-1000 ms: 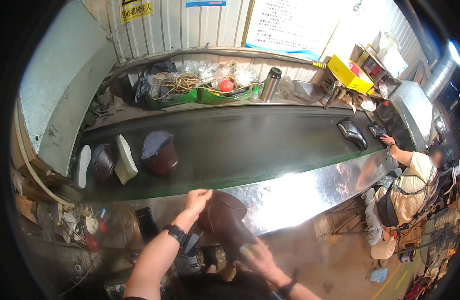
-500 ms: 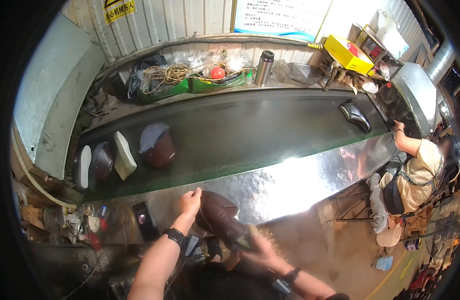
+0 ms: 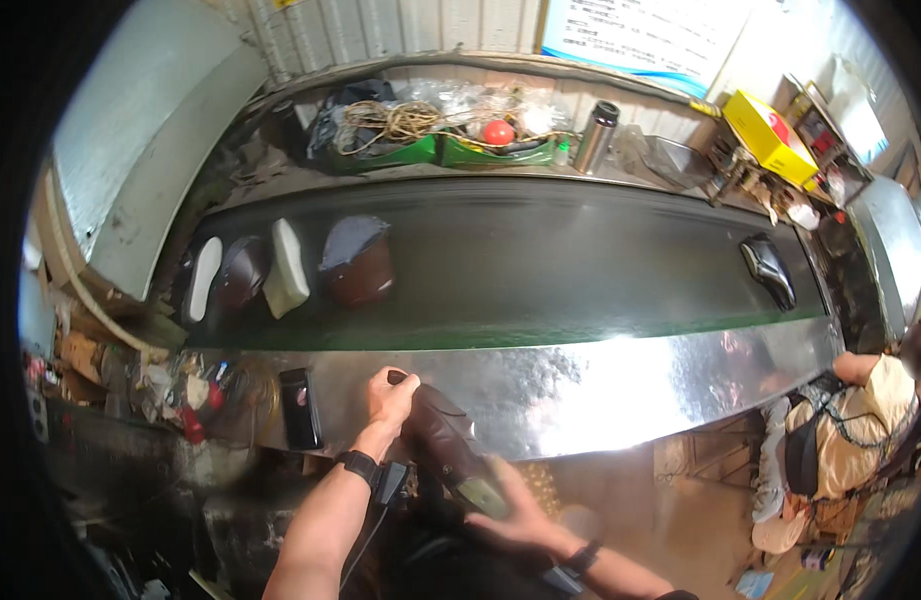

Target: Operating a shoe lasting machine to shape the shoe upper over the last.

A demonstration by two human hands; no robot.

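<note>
A dark brown leather shoe upper (image 3: 443,437) on a green shoe last (image 3: 481,497) is held tilted between my hands, in front of the metal table edge. My left hand (image 3: 390,402) is closed on its upper end, with the fingertips curled over the leather. Lower down, my right hand (image 3: 521,517) grips the end where the green last shows; it is somewhat blurred. On the dark conveyor belt (image 3: 541,260) beyond lie a white sole (image 3: 204,280), a brown upper (image 3: 243,272), a pale thicker sole (image 3: 286,270) and another brown upper (image 3: 361,270) with a grey lining.
A glossy black shoe (image 3: 768,270) lies at the belt's right end. A black phone (image 3: 301,410) rests on the shiny metal ledge (image 3: 601,390). Behind the belt stand green trays (image 3: 401,153), a steel flask (image 3: 597,138) and a yellow box (image 3: 771,138). Another person (image 3: 851,430) sits at right.
The view has shifted, so belt and shelf sit further right and the belt a little higher. Both hands still hold the brown upper. The other person's hand no longer shows at the belt's end.
</note>
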